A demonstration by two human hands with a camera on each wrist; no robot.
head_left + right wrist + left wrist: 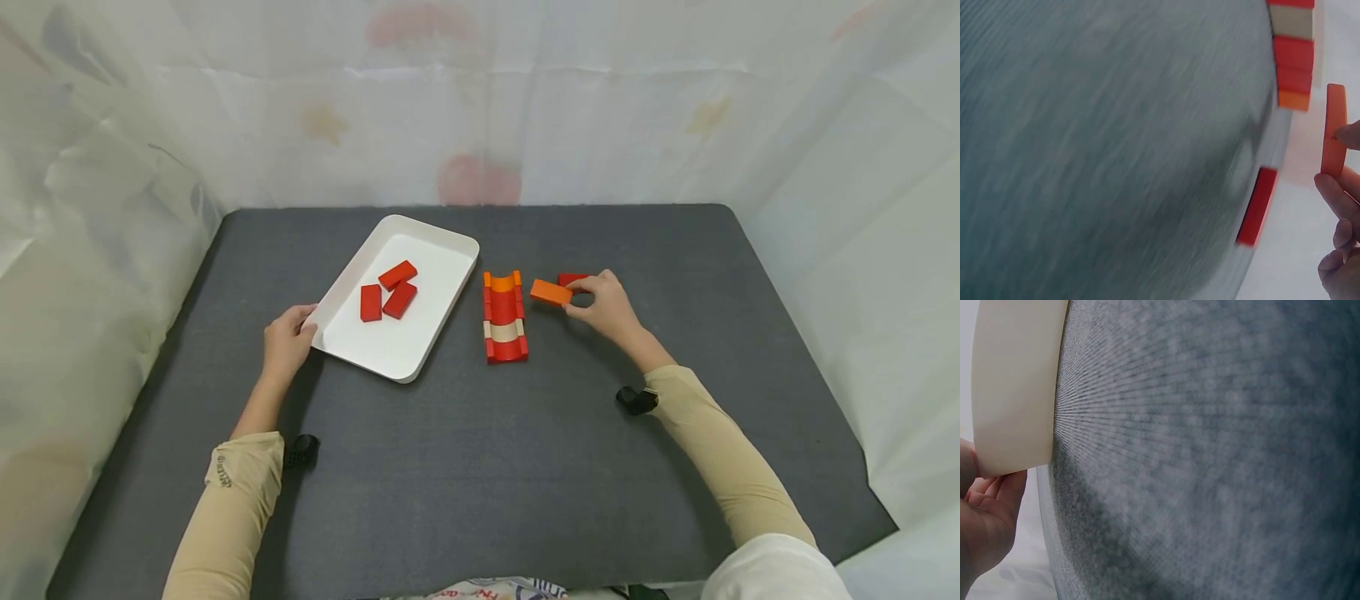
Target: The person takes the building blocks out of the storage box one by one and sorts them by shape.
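Note:
My right hand pinches an orange flat block just above the dark grey table, right of a row of curved red, orange and beige blocks. In the right wrist view the orange block stands edge-on between my fingertips. A red block lies flat behind my right hand, also visible as the red block on the table's edge of view. My left hand grips the near left corner of a white tray, which holds three red blocks. The tray wall fills the left wrist view beside my fingers.
White plastic sheeting walls in the table at the back and both sides. The table's front edge runs close to my body. Small black wrist mounts rest near each forearm.

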